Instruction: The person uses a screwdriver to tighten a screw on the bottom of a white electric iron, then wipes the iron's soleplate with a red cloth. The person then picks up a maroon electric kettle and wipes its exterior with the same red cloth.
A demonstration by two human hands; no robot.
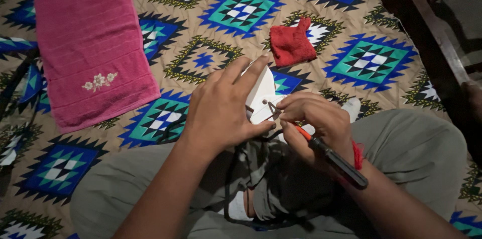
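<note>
Head view looked down on a person sitting cross-legged on a patterned bedspread [351,63] of blue, green and tan diamonds, knees in grey trousers [416,143] spread to either side. The left hand [221,108] was wrapped round a small white plastic object [261,93], fingers curled over its far edge and thumb pressed against its near side, so that it stood tilted up over the lap. The right hand [316,118] was closed on a screwdriver [331,158] with a dark handle and an orange collar; the fingertips pinched down near the tip, which met the white piece at a small dark spot, seemingly a screw or hole. The handle stuck out toward the near right, past a red thread on the wrist.

A dark cord [236,169] trailed from under the white object down across the lap. On the far left lay a pink towel [90,48] with a small embroidered flower, flat on the spread. A little red cloth [292,43] sat crumpled further off, just beyond the hands. A dark wooden frame [427,23] ran along the far right.

As I judged it, the work on the fastener was mid-way: the tool was seated, the casing looked closed and in one piece, and no loose screws or parts showed on the spread; whether the screw was going in or out I could not tell
</note>
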